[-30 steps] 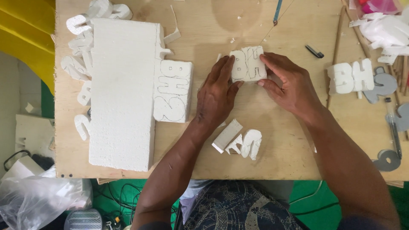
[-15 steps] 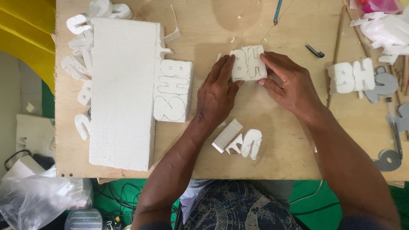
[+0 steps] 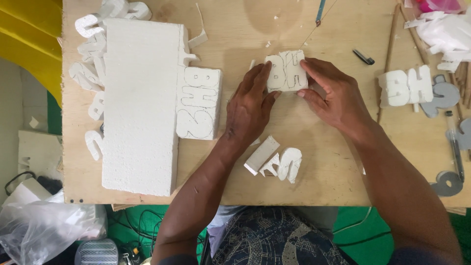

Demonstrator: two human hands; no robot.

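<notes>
Table (image 3: pixel 304 19): pale plywood, matt, faint grain, a few darker stains.
Large slab (image 3: pixel 142 103): white expanded foam, pebbled bead texture, matt, edges rough where cut.
Small block (image 3: pixel 286 71) between the fingers (image 3: pixel 260 81) of both hands: same white foam, matt, thin dark outlines drawn on its face.
Marked block (image 3: pixel 198 103) beside the slab: foam, grainy, also outlined.
Cut pieces (image 3: pixel 274 162) near the table edge: foam, crumbly cut faces.
Cut-out letters (image 3: pixel 406 87): foam, smoother faces.
Grey shapes (image 3: pixel 444 95): flat, matt, card-like; material cannot be told.
Sticks (image 3: pixel 390 49): thin brown wood, matt.
Bag (image 3: pixel 44 230): clear plastic film, glossy, crinkled.
</notes>
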